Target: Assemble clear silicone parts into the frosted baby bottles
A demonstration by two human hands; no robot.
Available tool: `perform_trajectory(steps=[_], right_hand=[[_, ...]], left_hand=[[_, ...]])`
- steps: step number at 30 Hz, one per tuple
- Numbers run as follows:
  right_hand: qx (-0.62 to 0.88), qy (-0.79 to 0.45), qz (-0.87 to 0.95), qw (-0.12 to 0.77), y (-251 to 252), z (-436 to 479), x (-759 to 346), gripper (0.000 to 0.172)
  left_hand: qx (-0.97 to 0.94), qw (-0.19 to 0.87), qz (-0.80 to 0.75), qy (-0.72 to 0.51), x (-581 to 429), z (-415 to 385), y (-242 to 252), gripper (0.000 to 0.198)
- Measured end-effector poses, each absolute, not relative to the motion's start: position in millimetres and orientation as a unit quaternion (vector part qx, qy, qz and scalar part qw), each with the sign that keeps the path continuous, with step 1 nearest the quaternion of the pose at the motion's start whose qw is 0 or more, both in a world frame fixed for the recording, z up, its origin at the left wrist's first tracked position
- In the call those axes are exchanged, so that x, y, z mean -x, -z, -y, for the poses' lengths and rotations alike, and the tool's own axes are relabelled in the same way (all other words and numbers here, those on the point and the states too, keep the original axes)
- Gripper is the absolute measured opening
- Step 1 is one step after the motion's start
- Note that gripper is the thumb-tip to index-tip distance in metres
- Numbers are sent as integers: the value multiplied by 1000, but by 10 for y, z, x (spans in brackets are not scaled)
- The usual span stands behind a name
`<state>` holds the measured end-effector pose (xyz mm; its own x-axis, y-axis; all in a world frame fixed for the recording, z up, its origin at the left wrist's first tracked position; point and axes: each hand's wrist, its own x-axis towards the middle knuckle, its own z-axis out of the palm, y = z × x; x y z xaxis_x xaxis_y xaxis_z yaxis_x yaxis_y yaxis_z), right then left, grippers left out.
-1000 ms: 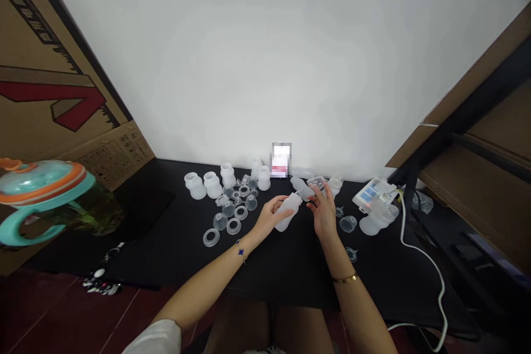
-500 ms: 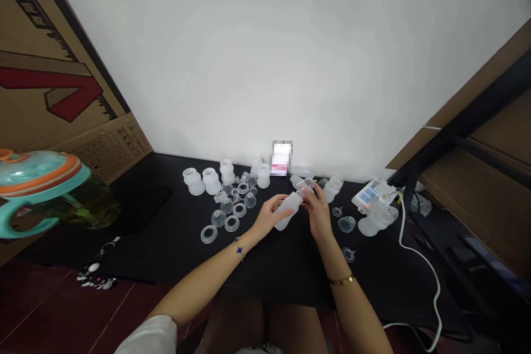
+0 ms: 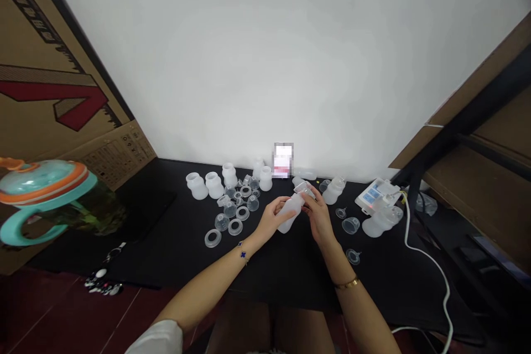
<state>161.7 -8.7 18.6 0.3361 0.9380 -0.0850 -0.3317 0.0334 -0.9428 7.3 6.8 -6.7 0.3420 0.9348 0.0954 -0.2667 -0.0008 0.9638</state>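
My left hand [image 3: 271,217] is wrapped around a frosted white bottle [image 3: 289,212], tilted with its neck pointing up and to the right. My right hand [image 3: 317,217] pinches a small clear cap [image 3: 304,188] against the bottle's neck. Both hands meet over the middle of the black table [image 3: 178,243]. A clear nipple piece [image 3: 350,225] lies just right of my right hand.
Several white bottles [image 3: 196,186], clear rings [image 3: 212,238] and domes lie to the left. A bottle [image 3: 334,190], a white pump unit [image 3: 374,194] with a cable [image 3: 431,265] sit on the right. A teal cup [image 3: 45,196] and cardboard box [image 3: 53,88] stand at left.
My right hand has brought the clear cap from the right onto the bottle's neck. The left hand has kept its hold on the bottle.
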Motion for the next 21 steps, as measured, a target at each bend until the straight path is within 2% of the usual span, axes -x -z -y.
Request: perform_trajectory(steps=[21], right_hand=[[486, -514, 307, 637, -218, 113, -1610, 55]], left_hand=[[-519, 628, -332, -477, -61, -35, 38, 51]])
